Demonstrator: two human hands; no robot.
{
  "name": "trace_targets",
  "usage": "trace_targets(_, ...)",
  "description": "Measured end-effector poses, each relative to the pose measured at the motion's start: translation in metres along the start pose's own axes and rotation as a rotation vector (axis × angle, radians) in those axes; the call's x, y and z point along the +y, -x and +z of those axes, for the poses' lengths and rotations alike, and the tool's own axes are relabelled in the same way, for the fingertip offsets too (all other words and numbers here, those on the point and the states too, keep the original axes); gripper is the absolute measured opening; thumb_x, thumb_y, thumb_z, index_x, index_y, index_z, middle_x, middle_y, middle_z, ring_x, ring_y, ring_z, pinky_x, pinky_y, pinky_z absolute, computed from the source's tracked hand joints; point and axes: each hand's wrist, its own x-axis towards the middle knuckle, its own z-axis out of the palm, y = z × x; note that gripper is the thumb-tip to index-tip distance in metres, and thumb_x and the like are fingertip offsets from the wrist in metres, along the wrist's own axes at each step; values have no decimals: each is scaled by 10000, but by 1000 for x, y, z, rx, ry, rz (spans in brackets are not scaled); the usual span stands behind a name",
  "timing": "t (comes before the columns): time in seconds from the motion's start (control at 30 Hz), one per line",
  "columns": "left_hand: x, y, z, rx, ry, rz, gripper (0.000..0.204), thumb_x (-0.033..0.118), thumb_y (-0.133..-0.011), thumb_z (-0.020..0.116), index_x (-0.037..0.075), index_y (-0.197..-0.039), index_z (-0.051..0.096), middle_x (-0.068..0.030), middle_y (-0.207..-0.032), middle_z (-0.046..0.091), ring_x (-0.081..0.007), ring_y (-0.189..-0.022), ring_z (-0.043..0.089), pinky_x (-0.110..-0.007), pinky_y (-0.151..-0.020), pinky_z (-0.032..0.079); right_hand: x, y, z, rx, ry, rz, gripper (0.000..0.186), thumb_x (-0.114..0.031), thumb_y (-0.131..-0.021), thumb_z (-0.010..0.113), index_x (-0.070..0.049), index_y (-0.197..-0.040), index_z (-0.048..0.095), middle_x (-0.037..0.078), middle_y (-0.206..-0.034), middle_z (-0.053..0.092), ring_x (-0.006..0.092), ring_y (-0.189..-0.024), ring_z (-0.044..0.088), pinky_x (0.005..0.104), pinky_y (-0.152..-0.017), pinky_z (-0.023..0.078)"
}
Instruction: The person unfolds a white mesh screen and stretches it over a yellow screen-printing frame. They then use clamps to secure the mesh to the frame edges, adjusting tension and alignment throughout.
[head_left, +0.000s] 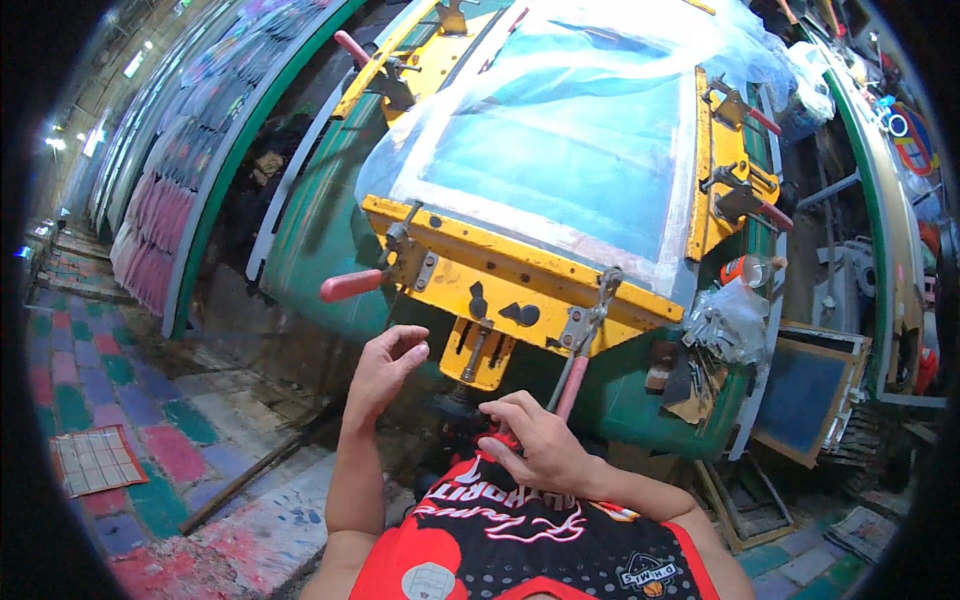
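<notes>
My left hand (384, 372) is raised below the front of a yellow metal clamp frame (490, 265), its fingers loosely bent, holding nothing. A red-handled toggle clamp (352, 286) sits just above it. In front of my chest, my right hand (540, 442) has curved fingers, thumb apart, and nothing visible in it. Nearby hangs the red handle of a second toggle clamp (572, 388). Between my hands is a threaded bolt (478, 350) on a yellow bracket. A mesh printing screen (560, 160) lies within the clamp frame, clear plastic film (660, 35) over its far part.
Green machine bed (320, 240) extends beneath the frame. At right lie an orange-labelled container (746, 270), a crumpled plastic bag (728, 320) and small tools (700, 388). A blue framed screen (800, 395) leans beyond. Racks of printed sheets (165, 200) stand left, above painted floor bricks (175, 450).
</notes>
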Motion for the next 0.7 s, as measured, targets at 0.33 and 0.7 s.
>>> trace_targets(0.33,-10,-20,-88,-55,-58,-35,272,93,-893,698,-13,-1140,653,-33,-982,664,-102,-929,612,-263,-843,495,49,-67,77,486,154,166,91,-32,-848,673,-3,-927,641,165,-885,630,350,-836,634,409,-740,513)
trace_targets(0.7,-28,-48,-178,-152,-185,13,323,153,-903,704,1,-1183,646,-74,-1051,686,-133,-960,622,-297,-868,500,94,-140,85,479,655,693,410,-215,-774,772,-18,-1111,645,206,-1075,630,405,-995,623,469,-870,506)
